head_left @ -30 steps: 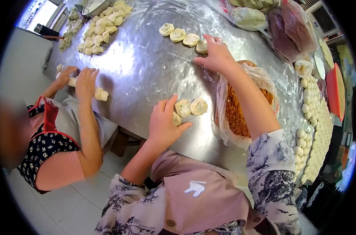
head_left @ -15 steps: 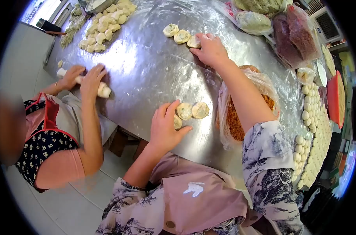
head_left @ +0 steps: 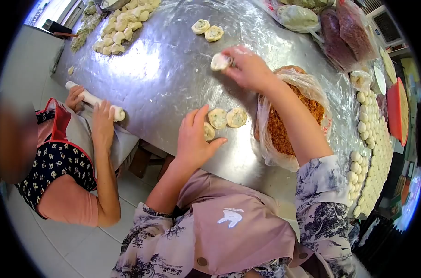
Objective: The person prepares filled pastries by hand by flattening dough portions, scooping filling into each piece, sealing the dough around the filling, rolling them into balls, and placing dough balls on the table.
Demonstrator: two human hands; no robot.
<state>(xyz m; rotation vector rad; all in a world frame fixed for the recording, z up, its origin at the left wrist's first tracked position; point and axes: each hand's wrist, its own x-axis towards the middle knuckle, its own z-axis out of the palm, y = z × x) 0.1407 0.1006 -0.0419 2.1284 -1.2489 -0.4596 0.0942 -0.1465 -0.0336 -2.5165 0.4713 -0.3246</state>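
Observation:
Gripped in the fingers of my right hand (head_left: 247,69) is a floured dough round (head_left: 219,62), tilted and lifted near the middle of the steel table. Farther back lie two more flattened rounds (head_left: 214,33) with greenish specks. My left hand (head_left: 195,139) is low over the near part of the table, thumb and fingers apart. In its curve sits a partly hidden dough piece (head_left: 209,132); whether the fingers touch it I cannot tell. Just right of that, two speckled rounds (head_left: 237,117) lie side by side.
An open plastic bag of reddish-brown filling (head_left: 284,123) stands beside my right forearm. On the left a co-worker's hands (head_left: 102,125) rest on a white dough roll (head_left: 91,98). Dough lumps (head_left: 122,25) are at the back left, bagged fillings (head_left: 342,37) and rows of dough balls (head_left: 365,120) right.
My right hand has picked up the nearest round of the back row and brought it toward me, leaving two there. My left hand has barely moved. The co-worker's hands have shifted along the roll.

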